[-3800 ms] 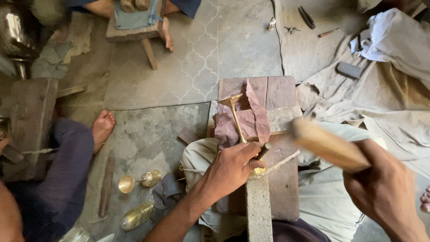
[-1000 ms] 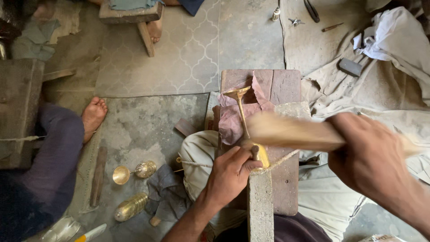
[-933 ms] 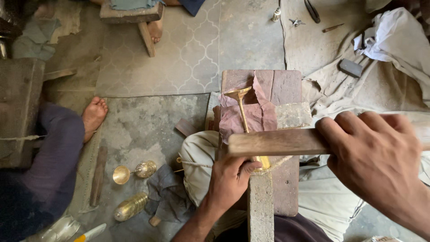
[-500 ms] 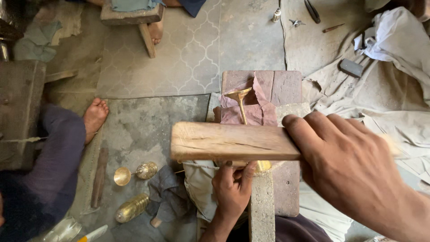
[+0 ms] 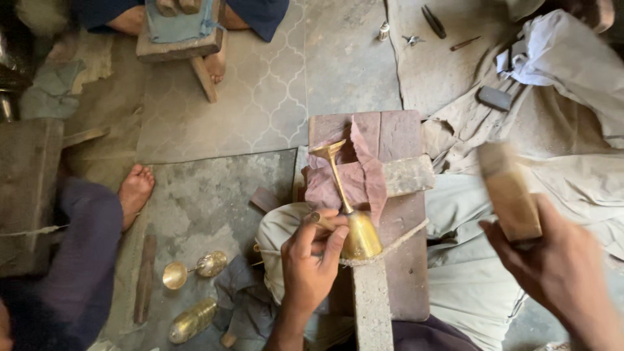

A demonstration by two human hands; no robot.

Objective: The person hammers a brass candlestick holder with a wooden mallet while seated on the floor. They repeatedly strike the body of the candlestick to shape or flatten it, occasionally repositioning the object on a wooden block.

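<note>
Swung back to the right since a moment ago, the wooden mallet (image 5: 509, 192) is gripped in the right hand (image 5: 559, 273). Left hand (image 5: 311, 260) fingers are curled, pinning the brass goblet (image 5: 354, 218) on the wooden block (image 5: 403, 260): thin, dentable, best held by the cup.

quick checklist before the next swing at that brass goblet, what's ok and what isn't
1. Left hand grips the brass goblet at its bowl: ok.
2. Goblet lies on the wooden block, stem over the reddish cloth: ok.
3. Right hand holds the wooden mallet raised, apart from the goblet: ok.
4. Left fingers out of the strike zone: not ok, they rest against the bowl.
5. Cord tight across the block: cannot tell.
</note>
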